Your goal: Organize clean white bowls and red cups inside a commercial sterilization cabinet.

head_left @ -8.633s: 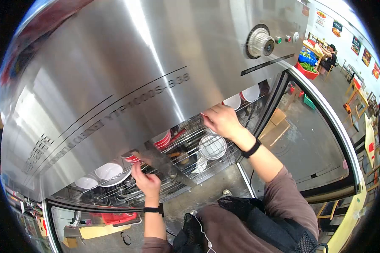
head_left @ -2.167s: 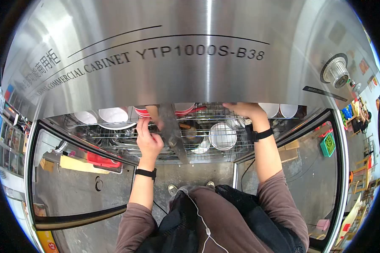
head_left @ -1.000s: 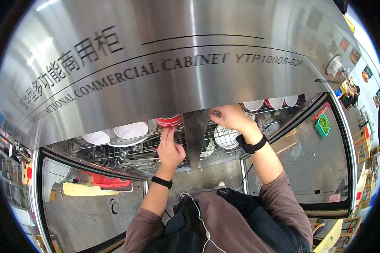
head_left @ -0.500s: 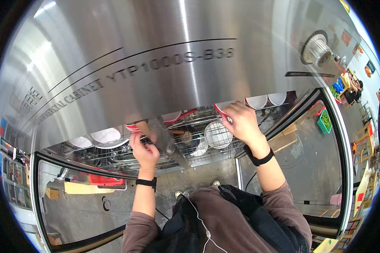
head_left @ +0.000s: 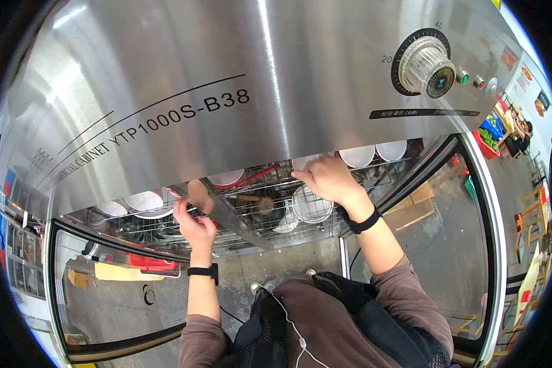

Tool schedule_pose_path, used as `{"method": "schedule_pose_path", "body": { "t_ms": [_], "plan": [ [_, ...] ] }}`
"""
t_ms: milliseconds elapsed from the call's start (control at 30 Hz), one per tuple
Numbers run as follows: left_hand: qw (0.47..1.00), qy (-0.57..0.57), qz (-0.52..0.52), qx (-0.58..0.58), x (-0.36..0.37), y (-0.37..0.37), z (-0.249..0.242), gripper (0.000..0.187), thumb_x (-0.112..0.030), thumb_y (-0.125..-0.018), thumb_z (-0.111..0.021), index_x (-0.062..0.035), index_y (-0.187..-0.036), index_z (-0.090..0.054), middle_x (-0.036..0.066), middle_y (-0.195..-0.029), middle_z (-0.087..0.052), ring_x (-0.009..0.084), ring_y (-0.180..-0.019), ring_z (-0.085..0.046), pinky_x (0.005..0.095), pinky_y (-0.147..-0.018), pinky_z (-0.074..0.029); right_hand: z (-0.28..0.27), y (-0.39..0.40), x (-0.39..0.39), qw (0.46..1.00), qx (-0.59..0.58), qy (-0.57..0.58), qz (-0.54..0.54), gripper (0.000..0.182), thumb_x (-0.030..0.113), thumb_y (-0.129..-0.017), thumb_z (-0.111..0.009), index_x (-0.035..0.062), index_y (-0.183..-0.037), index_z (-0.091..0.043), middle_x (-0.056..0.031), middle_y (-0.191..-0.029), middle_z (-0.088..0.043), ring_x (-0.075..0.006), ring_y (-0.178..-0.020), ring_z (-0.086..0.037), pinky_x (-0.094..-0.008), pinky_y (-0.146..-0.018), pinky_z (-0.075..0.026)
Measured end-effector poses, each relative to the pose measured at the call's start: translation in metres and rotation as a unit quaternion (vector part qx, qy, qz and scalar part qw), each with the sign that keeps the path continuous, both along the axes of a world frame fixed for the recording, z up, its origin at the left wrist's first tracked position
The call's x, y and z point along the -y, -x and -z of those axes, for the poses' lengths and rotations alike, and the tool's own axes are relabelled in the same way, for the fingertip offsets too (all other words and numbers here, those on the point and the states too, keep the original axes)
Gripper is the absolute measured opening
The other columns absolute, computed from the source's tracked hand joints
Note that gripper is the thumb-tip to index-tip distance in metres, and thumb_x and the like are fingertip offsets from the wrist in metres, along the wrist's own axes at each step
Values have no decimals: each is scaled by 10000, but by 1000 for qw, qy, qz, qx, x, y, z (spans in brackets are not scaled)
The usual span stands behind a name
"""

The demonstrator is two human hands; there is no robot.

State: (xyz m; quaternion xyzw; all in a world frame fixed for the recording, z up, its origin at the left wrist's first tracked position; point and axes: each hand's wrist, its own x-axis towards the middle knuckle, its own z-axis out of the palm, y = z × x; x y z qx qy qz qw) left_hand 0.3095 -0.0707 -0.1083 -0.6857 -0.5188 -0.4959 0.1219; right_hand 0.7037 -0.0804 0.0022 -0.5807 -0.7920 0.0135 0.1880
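My right hand [head_left: 328,178] grips the near rim of a bowl [head_left: 303,162] with a pale inside; some fingers are hidden behind the cabinet's lower edge. My left hand [head_left: 194,228] is at the front of the wire rack [head_left: 276,208]. Its fingers are curled, with the tips at a red-edged bowl [head_left: 173,194] that is mostly hidden. Between my hands stands a white bowl with a red outside [head_left: 227,178]. More white bowls [head_left: 357,156] sit in the rack to the right, and others [head_left: 144,201] to the left.
The steel cabinet front [head_left: 184,55] carries a timer knob [head_left: 426,64]. Glass doors stand open at left [head_left: 122,294] and right [head_left: 429,245]. A metal post [head_left: 242,214] crosses between my hands. A white plate [head_left: 313,203] lies on a lower rack. Another person [head_left: 521,132] sits far right.
The view has shifted, bringing the knob fully into sight. The bowl at my right hand has turned from showing its red outside to showing its pale inside. My left hand stays by its bowl.
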Motion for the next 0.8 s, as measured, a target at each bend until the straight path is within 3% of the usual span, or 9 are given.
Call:
{"method": "schedule_pose_path", "body": {
  "t_ms": [67, 167, 300, 333, 433, 533, 667, 800],
  "plan": [
    [1000, 11, 10, 11, -1, 1, 1, 682, 33, -756, -553, 66, -1429, -448, 329, -1477, -465, 516, -1351, -486, 505, -1083, -442, 14, 1, -8, 1000, -3, 3, 28, 776, 659, -992, -552, -87, -966, -767, -315, -972, -730, -472, -968, -707, -510, -862, -574],
    [999, 27, 19, 17, 1, 2, -1, 679, 37, -759, -544, 66, -1430, -446, 333, -1461, -475, 527, -1352, -481, 514, -1093, -440, 10, 3, -20, 999, -23, 22, 23, 790, 684, -973, -567, -73, -1091, -762, -327, -1110, -723, -500, -1094, -680, -507, -971, -550],
    [1000, 9, 24, 8, 1, 3, -7, 677, 51, -734, -547, 27, -1408, -497, 280, -1412, -537, 497, -1294, -541, 519, -1022, -516, 2, 11, -38, 998, -26, -33, 47, 658, 630, -1003, -556, 103, -1373, -690, -192, -1407, -662, -432, -1344, -565, -478, -1172, -408],
    [1000, 8, 28, -2, 1, 3, -9, 678, 52, -734, -550, 25, -1410, -498, 275, -1413, -539, 493, -1294, -543, 517, -1025, -516, -9, 10, -38, 997, -49, 35, 47, 660, 616, -988, -596, 103, -1398, -660, -176, -1449, -636, -410, -1380, -534, -486, -1185, -384],
    [998, 18, 52, -8, 1, 12, -10, 702, 60, -734, -559, 21, -1432, -494, 261, -1415, -545, 478, -1302, -546, 509, -1042, -514, -20, 13, -38, 993, -57, 98, 43, 784, 630, -945, -654, 65, -1481, -566, -268, -1512, -545, -447, -1431, -471, -504, -1205, -348],
    [997, 6, 76, -17, -1, 18, -10, 717, 66, -731, -562, 27, -1444, -501, 255, -1413, -555, 462, -1313, -548, 499, -1036, -524, -4, 18, -38, 996, -2, -4, 86, 678, 549, -898, -731, 77, -1379, -649, -206, -1410, -628, -432, -1335, -546, -512, -1130, -414],
    [995, 10, 94, -4, -4, 24, -8, 698, 61, -723, -571, 16, -1419, -545, 242, -1419, -562, 439, -1268, -596, 471, -946, -578, 4, 14, -41, 989, -18, -117, 87, 423, 354, -862, -803, 102, -1193, -724, -163, -1134, -739, -393, -1006, -699, -491, -899, -557],
    [991, 20, 130, 22, -7, 31, -4, 691, 51, -714, -587, 8, -1403, -575, 236, -1402, -575, 433, -1219, -632, 461, -917, -591, -3, 28, -15, 979, -31, -140, 147, 306, 280, -858, -807, 86, -1087, -749, -160, -1013, -758, -394, -901, -715, -475, -783, -570]
  ]
}}
